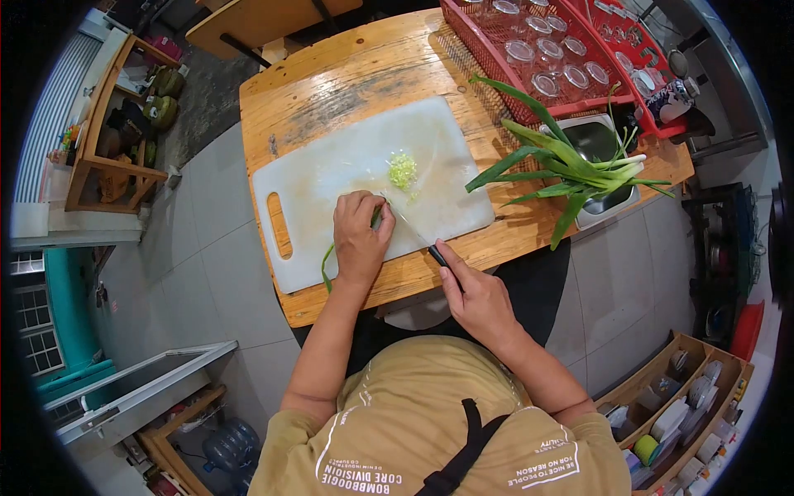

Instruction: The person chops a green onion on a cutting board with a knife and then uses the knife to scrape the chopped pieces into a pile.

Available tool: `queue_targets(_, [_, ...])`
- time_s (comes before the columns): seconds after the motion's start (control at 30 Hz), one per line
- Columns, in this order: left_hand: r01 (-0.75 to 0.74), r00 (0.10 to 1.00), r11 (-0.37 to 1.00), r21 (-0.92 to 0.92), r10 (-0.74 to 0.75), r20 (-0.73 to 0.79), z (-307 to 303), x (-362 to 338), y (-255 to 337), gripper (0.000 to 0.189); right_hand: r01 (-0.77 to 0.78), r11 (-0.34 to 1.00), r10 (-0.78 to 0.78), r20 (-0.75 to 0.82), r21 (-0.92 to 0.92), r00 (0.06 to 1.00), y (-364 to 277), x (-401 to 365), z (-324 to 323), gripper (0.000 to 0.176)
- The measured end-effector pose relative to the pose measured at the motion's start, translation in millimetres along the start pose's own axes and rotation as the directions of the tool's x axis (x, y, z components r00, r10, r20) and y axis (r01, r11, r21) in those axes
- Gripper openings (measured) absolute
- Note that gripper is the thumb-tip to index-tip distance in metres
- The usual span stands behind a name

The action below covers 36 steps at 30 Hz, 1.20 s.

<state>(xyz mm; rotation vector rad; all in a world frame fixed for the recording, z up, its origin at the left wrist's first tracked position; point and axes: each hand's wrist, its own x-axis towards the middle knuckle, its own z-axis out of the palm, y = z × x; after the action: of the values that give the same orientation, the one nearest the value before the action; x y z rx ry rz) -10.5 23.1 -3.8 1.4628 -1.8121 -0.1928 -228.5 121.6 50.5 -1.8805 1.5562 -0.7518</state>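
Note:
On the white cutting board (322,182), my left hand (361,236) is closed around a green onion stalk (327,269), whose green end trails toward the board's near edge. My right hand (478,298) grips the black handle of a knife (438,255). The blade points up and left, its tip side close to my left fingertips. Just beyond the blade lies a small pile of chopped green onion (403,171). A bunch of whole green onions (571,169) rests to the right, partly over a metal container (592,140).
The wooden table (331,74) carries a red crate (496,50) of upturned glasses at the back right. A wooden chair (256,25) stands behind the table. Shelves with bottles and dishes (678,413) are at the lower right.

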Motion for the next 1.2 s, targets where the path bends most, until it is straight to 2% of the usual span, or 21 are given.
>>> queue_targets(0.37, [0.014, 1.000, 1.000, -0.016, -0.014, -0.006, 0.9, 0.2, 1.3, 0.015, -0.018, 0.999, 0.020, 0.041, -0.049, 0.999, -5.8, 7.7, 7.1, 0.048])
queue_targets(0.67, [0.032, 0.999, 0.999, -0.029, -0.032, 0.009, -0.4, 0.6, 0.6, 0.015, -0.072, 0.996, 0.068, 0.082, 0.051, 0.994, 3.1, 2.2, 2.5, 0.047])
queue_targets(0.73, [0.031, 0.999, 0.999, -0.035, -0.031, 0.011, -0.2, 0.7, -0.2, 0.015, 0.001, 1.000, -0.001, 0.069, -0.002, 0.998, 2.3, 7.4, 5.1, 0.049])
queue_targets(0.83, [0.025, 1.000, 0.999, -0.035, -0.025, 0.006, -0.5, 1.0, -0.5, 0.014, 0.015, 1.000, -0.014, 0.063, -0.012, 0.998, 0.5, 12.9, 9.6, 0.048])
queue_targets(0.97, [0.034, 0.999, 0.998, -0.050, -0.034, 0.010, -1.1, 1.4, -1.6, 0.013, -0.027, 0.998, 0.034, 0.112, -0.064, 0.993, -3.5, 8.0, 6.0, 0.047])
queue_targets(1.13, [0.060, 0.998, 0.997, -0.052, -0.059, 0.030, -1.4, 0.6, 1.0, 0.013, -0.010, 0.991, 0.021, 0.081, -0.132, 0.997, -6.5, 11.7, 16.0, 0.050])
queue_targets(1.2, [0.047, 0.999, 0.998, -0.046, -0.046, 0.021, -1.6, 0.7, 0.2, 0.012, -0.004, 0.995, 0.008, 0.042, -0.102, 0.999, -4.4, 5.7, 17.8, 0.049])
